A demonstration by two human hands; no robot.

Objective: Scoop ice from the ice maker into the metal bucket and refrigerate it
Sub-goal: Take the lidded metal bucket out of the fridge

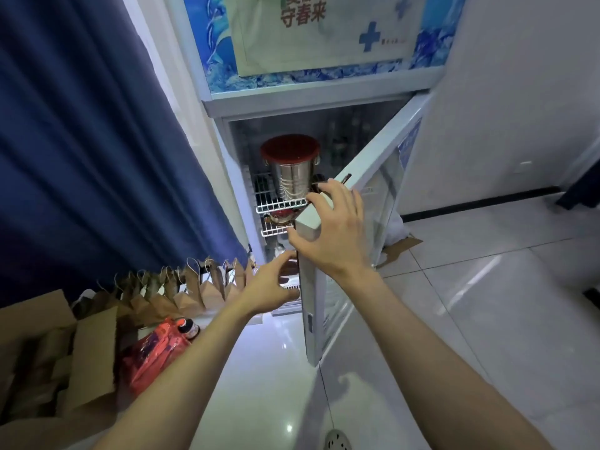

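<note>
The metal bucket (292, 181) stands upright inside the fridge (305, 99), on its upper white wire shelf (269, 207), close to the shelf's front edge. It is shiny ribbed steel, capped with a round dark-red lid (290, 147), with a small lug on each side below the rim. The fridge's glass door (373, 151) stands open to the bucket's right.

The poster (259, 50) on the fridge (292, 99) reads "守春来", beside a blue cross (369, 35).
</note>
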